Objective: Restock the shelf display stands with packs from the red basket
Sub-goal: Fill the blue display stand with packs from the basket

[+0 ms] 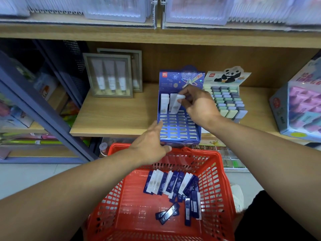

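1. Risk: the slim white pack (175, 103) going into the blue slotted cardboard display stand (178, 126) stands tilted; pushed down off-line it could jam against its upright white neighbour (164, 103) or miss the slot.
2. Risk: the stand sits at the wooden shelf (114, 115) edge, overhanging the red plastic basket (224, 180); a hard press might tip it.
3. Right hand (199, 105): fingers curled, pinching the tilted pack's top.
4. Left hand (151, 141): fingers straight, together, laid against the stand's left front corner, holding nothing.
5. Remaining blue and white packs (172, 184) lie loose in the basket below.
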{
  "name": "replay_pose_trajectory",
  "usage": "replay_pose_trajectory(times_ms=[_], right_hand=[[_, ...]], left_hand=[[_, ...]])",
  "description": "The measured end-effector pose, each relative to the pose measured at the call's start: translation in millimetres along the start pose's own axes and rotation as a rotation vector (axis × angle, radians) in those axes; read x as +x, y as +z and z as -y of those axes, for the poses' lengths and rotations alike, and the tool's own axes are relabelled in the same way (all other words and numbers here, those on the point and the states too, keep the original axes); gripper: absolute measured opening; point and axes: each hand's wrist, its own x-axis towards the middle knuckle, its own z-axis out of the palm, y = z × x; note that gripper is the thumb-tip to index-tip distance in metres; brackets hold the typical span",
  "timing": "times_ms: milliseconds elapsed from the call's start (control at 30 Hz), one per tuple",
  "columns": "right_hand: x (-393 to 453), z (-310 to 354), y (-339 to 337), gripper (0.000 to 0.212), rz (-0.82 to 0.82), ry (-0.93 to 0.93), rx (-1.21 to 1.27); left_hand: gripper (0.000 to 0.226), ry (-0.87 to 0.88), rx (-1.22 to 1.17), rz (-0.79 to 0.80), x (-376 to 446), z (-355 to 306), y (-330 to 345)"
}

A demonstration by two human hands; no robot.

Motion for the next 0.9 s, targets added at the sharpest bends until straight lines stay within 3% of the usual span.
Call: replay_pose_trajectory(times_ms=[167,500,667,900], right_hand=[[1.9,-0.5,6.5,0.012,-0.009,-0.019,0.002],[3.2,0.0,8.5,0.007,0.0,-0.056,-0.033],[10.5,0.6,1.8,0.021,-0.086,-0.079,-0.197],[16.0,-2.2,4.7,0.017,-0.041,-0.065,-0.197]], left_hand=[[0.087,0.011,0.016,0.023,1.6,6.1,1.7],[0.091,0.029,0.012,0.04,-1.1,7.8,-0.4],[0.09,0.032,0.005,0.061,-3.4,5.5,-2.8],[0.089,0.017,0.031,0.068,-7.1,3.2,-4.7]])
